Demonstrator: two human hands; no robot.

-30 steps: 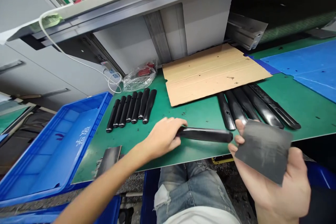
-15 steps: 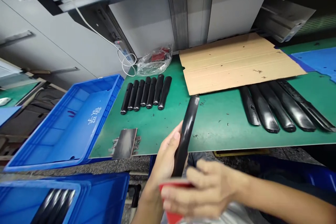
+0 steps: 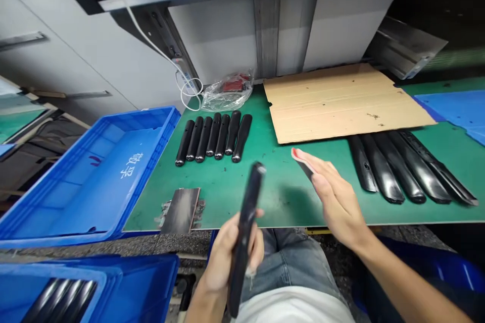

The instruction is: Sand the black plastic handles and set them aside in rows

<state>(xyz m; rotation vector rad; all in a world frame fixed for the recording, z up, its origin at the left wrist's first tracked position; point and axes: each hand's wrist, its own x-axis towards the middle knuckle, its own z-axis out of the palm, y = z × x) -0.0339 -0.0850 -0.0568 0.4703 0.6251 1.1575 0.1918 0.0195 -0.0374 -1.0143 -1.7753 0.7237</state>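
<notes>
My left hand [image 3: 237,247] is wrapped round a long black plastic handle-like part [image 3: 246,217], which stands steeply in front of my lap with its upper end tipped right. To the right of it and apart from it, my right hand [image 3: 337,197] is raised over the table's front half. Between its thumb and straight fingers it grips a thin flat pad [image 3: 302,161], red at the tip with a dark face turned down and left. Several similar black handles [image 3: 217,136] lie in a row on the green table [image 3: 280,181].
Larger glossy black parts [image 3: 390,176] lie partly under a cardboard sheet [image 3: 348,103]. At the left are a blue crate [image 3: 117,171] and a lower one [image 3: 140,287] beside black parts [image 3: 60,298]. A dark plate [image 3: 181,210] lies at the front edge; a plastic bag [image 3: 227,92] lies behind.
My right hand, with the pad, has moved up and right, away from the black handle. My left hand has lowered the handle slightly left and turned it.
</notes>
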